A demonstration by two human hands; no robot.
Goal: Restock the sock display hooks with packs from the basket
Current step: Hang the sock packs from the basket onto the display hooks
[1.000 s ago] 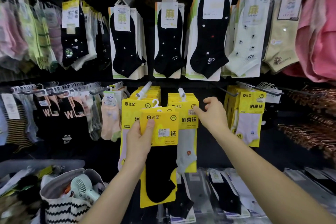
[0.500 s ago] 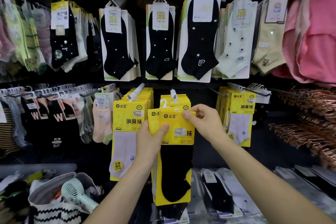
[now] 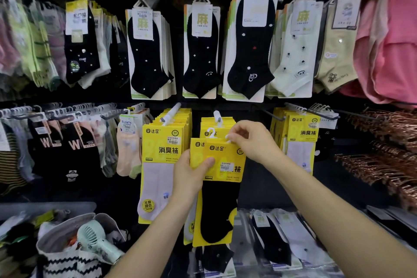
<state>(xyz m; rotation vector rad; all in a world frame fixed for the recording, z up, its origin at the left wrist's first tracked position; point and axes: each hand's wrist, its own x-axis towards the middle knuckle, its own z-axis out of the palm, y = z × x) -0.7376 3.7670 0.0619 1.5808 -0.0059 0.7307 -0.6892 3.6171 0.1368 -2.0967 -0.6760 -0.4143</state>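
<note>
My left hand (image 3: 191,174) grips a yellow-carded pack of black socks (image 3: 220,189) by its left edge, thumb across the card's front. My right hand (image 3: 250,140) pinches the top right corner of that pack at its white hanger tab. The pack hangs in front of the middle display hook (image 3: 217,116), which carries several matching yellow packs (image 3: 216,126). A second yellow card sits just behind the held one, its white hanger loop (image 3: 211,132) below the hook's tip. Another hook (image 3: 172,111) to the left holds yellow packs of pale socks (image 3: 158,171).
More yellow packs (image 3: 301,140) hang at the right. Black and pale socks on cards (image 3: 249,47) fill the upper row. A striped bag (image 3: 70,257) with a mint handheld fan (image 3: 99,244) sits at lower left. Copper hangers (image 3: 388,156) jut out at right. Flat packs (image 3: 277,241) lie below.
My left hand carried the black sock pack right, in front of the middle hook. My right hand left the hanging packs and now pinches the held pack's top corner.
</note>
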